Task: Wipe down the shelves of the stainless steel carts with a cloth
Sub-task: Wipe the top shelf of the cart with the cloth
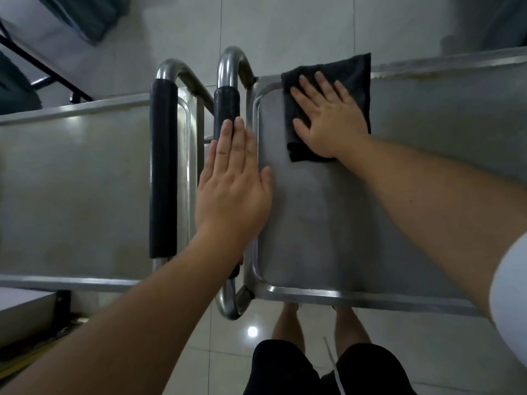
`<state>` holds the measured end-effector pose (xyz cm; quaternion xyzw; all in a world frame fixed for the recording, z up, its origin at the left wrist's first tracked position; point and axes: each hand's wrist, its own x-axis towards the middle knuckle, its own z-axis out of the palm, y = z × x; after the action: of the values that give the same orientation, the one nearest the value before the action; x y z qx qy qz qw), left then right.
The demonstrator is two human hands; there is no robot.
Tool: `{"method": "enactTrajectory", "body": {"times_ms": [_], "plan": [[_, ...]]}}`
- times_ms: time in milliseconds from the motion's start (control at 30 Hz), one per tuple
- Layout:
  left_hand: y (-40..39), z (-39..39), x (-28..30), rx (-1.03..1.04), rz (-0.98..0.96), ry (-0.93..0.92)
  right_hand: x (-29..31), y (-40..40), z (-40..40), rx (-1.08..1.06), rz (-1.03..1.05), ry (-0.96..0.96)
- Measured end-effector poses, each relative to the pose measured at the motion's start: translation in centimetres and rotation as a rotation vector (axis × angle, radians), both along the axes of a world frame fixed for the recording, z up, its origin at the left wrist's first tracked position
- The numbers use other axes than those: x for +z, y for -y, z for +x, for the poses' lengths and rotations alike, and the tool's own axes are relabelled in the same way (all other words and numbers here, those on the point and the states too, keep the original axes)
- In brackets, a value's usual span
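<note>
The right hand (330, 115) is pressing flat, fingers straight and spread, on the black cloth (328, 104), which is lying at the far left corner of the right cart's top shelf (328, 218). The left hand (233, 181) is resting flat, released, over that shelf's left rim beside the padded handle (226, 105). No readable markings are showing.

Two shiny metal cart shelves, left (71, 181) and right (413, 195). A black cloth (353, 78) lies on the right one.
</note>
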<state>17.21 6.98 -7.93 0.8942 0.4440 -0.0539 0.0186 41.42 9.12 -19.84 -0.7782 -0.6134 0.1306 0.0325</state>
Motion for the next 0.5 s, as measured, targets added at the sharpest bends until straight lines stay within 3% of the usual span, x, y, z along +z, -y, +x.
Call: {"method": "enactTrajectory", "body": {"times_ms": [167, 500], "plan": [[0.1, 0.0, -0.1, -0.010, 0.025, -0.019, -0.1, 6.5, -4.9, -0.051, 0.011, -0.026], [0.3, 0.2, 0.5, 0.012, -0.014, -0.026, -0.2, 31.1, -9.3, 0.080, -0.087, -0.026]]}}
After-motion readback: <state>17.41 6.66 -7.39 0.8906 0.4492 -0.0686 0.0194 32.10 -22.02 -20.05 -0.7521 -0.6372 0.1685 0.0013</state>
